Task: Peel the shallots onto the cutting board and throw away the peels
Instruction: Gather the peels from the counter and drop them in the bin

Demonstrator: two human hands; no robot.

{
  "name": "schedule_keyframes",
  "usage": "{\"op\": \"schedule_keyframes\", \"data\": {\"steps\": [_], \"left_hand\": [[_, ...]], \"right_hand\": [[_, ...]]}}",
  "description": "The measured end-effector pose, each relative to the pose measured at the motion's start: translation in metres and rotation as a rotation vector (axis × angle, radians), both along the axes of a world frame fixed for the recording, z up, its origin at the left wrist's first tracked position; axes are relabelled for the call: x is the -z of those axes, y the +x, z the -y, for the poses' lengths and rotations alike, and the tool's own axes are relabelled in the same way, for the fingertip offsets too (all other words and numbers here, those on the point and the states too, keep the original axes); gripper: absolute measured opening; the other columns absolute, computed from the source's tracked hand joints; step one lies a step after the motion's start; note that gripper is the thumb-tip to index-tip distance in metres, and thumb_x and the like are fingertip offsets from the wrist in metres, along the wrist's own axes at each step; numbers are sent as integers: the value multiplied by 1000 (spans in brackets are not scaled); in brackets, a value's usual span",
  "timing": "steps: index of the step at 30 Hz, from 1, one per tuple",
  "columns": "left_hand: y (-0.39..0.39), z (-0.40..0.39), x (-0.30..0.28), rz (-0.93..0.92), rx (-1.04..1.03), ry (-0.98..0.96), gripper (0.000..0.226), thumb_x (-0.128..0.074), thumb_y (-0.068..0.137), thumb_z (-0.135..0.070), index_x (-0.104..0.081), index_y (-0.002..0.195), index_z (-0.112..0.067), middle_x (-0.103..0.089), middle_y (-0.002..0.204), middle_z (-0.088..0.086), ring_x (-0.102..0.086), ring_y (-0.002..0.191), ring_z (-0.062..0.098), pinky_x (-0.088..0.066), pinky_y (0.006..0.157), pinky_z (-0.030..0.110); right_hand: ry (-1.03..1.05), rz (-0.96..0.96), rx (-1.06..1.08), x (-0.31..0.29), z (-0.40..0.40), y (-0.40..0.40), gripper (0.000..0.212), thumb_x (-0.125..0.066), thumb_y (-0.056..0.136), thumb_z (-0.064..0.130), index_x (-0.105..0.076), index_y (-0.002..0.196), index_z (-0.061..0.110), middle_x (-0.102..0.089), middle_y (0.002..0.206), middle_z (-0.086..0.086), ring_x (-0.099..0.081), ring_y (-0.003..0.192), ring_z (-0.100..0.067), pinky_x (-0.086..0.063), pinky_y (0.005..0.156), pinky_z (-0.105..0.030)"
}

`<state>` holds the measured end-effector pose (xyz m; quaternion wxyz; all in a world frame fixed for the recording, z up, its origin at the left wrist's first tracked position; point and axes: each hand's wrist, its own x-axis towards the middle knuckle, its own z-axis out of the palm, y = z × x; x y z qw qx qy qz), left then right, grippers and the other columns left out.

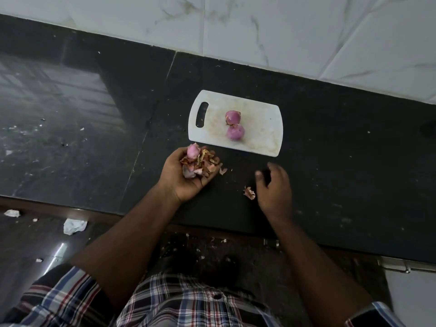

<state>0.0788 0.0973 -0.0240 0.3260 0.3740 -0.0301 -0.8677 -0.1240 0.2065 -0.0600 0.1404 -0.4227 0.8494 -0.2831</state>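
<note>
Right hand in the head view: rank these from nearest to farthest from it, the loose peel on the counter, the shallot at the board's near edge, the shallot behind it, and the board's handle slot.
From the right hand:
1. Loose peel, just to its left on the counter.
2. Near shallot, beyond it on the cutting board.
3. Far shallot, directly behind the near one.
4. Handle slot, at the board's left end.

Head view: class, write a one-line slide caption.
Left hand cups a shallot and peels; two shallots on the cutting board.

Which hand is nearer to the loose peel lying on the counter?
Right. The right hand is just beside the loose peel; the left hand, holding peels, is farther away.
</note>
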Motion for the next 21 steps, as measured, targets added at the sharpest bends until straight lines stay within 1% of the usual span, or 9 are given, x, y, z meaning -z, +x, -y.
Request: {"op": "schedule_keyframes", "data": {"steps": [3, 5, 7, 9, 12, 15, 17, 19, 21], "left_hand": [[11, 4, 4, 21, -35, 7, 36, -47, 96, -30, -68, 110, -5, -72, 108, 16, -68, 102, 32, -60, 86, 48], [17, 7, 5, 27, -58, 9, 34, -48, 96, -30, -68, 108, -5, -72, 108, 16, -68, 103, 32, -61, 85, 48], [23, 9, 4, 34, -82, 9, 33, -48, 97, -29, -67, 108, -5, -72, 107, 16, -68, 103, 32, -61, 83, 50], [31, 10, 4, 41, -110, 19, 32, -48, 98, -28, -66, 112, -5, -72, 108, 16, -68, 106, 32, -60, 84, 52], [43, 10, 6, 47, -144, 33, 37, -49, 98, -28, -65, 122, -4, -72, 112, 17, -68, 109, 33, -59, 87, 54], [49, 9, 8, 49, -152, 36, 41, -48, 98, -28, -64, 128, -4, -72, 114, 17, -71, 104, 33, -58, 91, 53], [51, 9, 8, 45, -138, 27, 39, -49, 98, -28, -65, 124, -5, -72, 113, 16, -71, 104, 32, -57, 92, 51], [50, 10, 7, 39, -127, 21, 34, -49, 98, -28, -65, 117, -5, -72, 110, 15, -69, 104, 32, -58, 90, 51], [48, 10, 7, 37, -110, 22, 31, -50, 98, -29, -66, 111, -5, -71, 108, 15, -69, 103, 31, -59, 88, 51]], "right_hand": [[-18, -110, -62, 19, 7, 42, 56, -49, 97, 34, -51, 139, -3, -50, 146, -23, -39, 142, -39, -31, 117, -45], [-66, -30, -210, 16, 25, 79, 52, -48, 97, 28, -50, 140, -2, -50, 146, -21, -40, 142, -36, -32, 118, -43], [-116, 97, -322, 5, 39, 99, 45, -50, 99, 20, -52, 140, 1, -49, 149, -16, -38, 144, -28, -28, 118, -32], [-164, 89, -273, -2, 47, 84, 42, -54, 99, 18, -55, 139, 4, -51, 148, -12, -40, 143, -25, -26, 114, -26], [-118, -34, -144, -4, 47, 33, 42, -58, 97, 18, -58, 136, 3, -55, 145, -14, -45, 139, -28, -29, 112, -26], [-161, -35, -165, -10, 43, 28, 37, -56, 91, 0, -65, 127, 1, -63, 133, -15, -57, 128, -27, -34, 111, -20], [-224, 48, -217, -16, 43, 49, 38, -56, 83, -9, -71, 116, 4, -70, 121, -10, -64, 115, -21, -40, 103, -13], [-215, 178, -221, -26, 48, 61, 35, -65, 82, -5, -74, 111, 10, -72, 115, -2, -64, 107, -10, -47, 97, -15], [-38, 285, -229, -32, 56, 59, 40, -81, 78, 12, -72, 117, 17, -70, 113, 4, -62, 101, -6, -50, 88, -21]]}}
